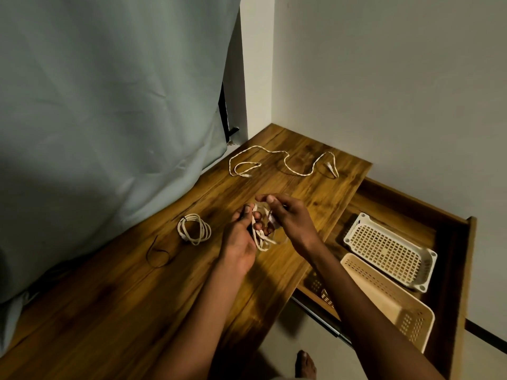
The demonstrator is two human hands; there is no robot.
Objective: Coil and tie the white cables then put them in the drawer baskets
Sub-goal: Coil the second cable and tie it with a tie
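Head view: both hands meet over the middle of the wooden desk (115, 305), working one white cable (262, 238) into a coil. The left hand (238, 242) grips the gathered loops, fingers curled round them, with the loose turns hanging below the palm. The right hand (285, 215) pinches a strand near the top of the bundle between thumb and fingertips; blur hides exactly which part it holds.

A coiled white cable (194, 229) lies on the desk just left of the hands, and a thin black tie (157, 255) lies near it. An uncoiled braided cable (285, 163) sprawls across the far end of the desk. The drawer (450, 242) stands open on the right with a white perforated basket (389, 250) and a beige basket (389, 303) inside; no cable shows in either.

To do this step well, I judge the left hand should keep the loops even and firmly clamped while the right wraps the tail snugly round their middle. A slack grip could let the turns spring apart.
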